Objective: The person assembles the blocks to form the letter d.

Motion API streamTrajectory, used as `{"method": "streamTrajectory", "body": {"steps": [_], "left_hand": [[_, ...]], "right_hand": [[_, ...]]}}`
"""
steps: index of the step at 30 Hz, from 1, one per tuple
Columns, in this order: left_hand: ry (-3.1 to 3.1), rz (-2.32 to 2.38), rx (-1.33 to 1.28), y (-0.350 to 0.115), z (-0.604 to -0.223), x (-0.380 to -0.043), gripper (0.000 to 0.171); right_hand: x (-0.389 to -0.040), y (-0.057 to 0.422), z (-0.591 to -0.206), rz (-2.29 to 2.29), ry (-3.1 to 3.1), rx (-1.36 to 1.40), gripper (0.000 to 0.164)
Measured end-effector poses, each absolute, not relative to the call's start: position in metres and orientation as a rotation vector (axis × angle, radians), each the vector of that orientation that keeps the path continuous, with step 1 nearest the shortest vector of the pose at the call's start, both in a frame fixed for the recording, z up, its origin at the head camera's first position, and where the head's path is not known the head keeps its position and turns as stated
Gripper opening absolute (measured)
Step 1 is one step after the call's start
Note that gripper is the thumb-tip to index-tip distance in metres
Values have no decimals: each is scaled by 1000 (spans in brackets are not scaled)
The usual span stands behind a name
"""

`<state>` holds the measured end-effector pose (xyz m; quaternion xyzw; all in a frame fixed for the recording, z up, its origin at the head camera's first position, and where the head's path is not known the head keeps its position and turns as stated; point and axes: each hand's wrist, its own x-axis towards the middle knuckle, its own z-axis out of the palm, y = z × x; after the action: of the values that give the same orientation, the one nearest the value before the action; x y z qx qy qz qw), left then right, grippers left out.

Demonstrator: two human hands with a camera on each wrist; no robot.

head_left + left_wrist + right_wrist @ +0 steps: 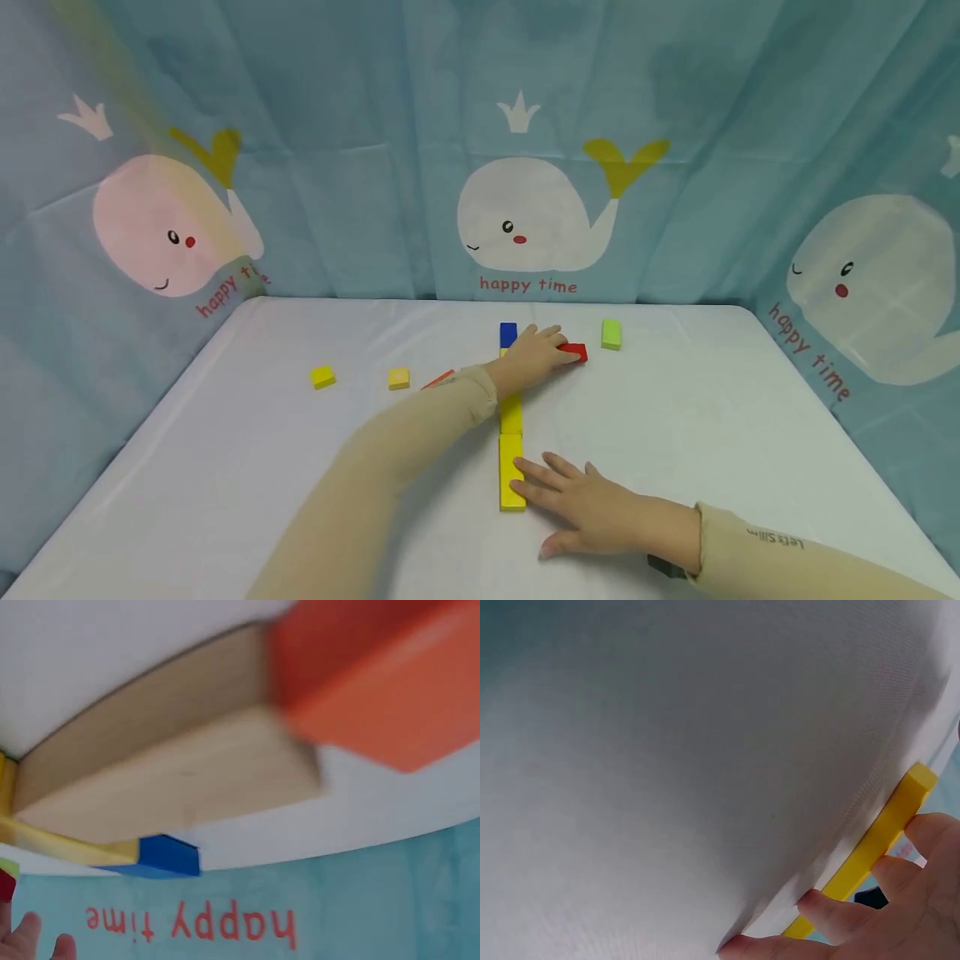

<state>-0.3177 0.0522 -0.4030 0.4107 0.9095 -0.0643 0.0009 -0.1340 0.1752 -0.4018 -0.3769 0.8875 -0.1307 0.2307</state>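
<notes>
A line of blocks runs front to back along the table: a yellow block (512, 475) nearest, another yellow block (511, 414) behind it, and a blue block (508, 335) at the far end. My left hand (534, 360) reaches over the line near its far end, hiding part of it. It pinches a red block (576, 352) just right of the line. My right hand (592, 504) lies palm down with fingers spread. Its fingertips (810, 904) touch the side of the nearest yellow block.
A plain wooden block (172, 772) and an orange-red block (390, 690) lie left of the line, mostly hidden by my left arm in the head view. Farther left are a yellow block (322, 377) and a pale yellow block (399, 379). A green block (611, 334) stands back right.
</notes>
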Motion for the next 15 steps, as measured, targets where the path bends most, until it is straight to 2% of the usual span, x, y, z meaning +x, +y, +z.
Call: {"method": "streamTrajectory", "body": {"steps": [8, 15], "left_hand": [[3004, -107, 1313, 26, -393, -307, 48], [3124, -56, 1286, -4, -380, -285, 51]], "right_hand": [[-141, 176, -398, -371, 2456, -1026, 73], [-176, 174, -403, -363, 2573, -995, 75]]}}
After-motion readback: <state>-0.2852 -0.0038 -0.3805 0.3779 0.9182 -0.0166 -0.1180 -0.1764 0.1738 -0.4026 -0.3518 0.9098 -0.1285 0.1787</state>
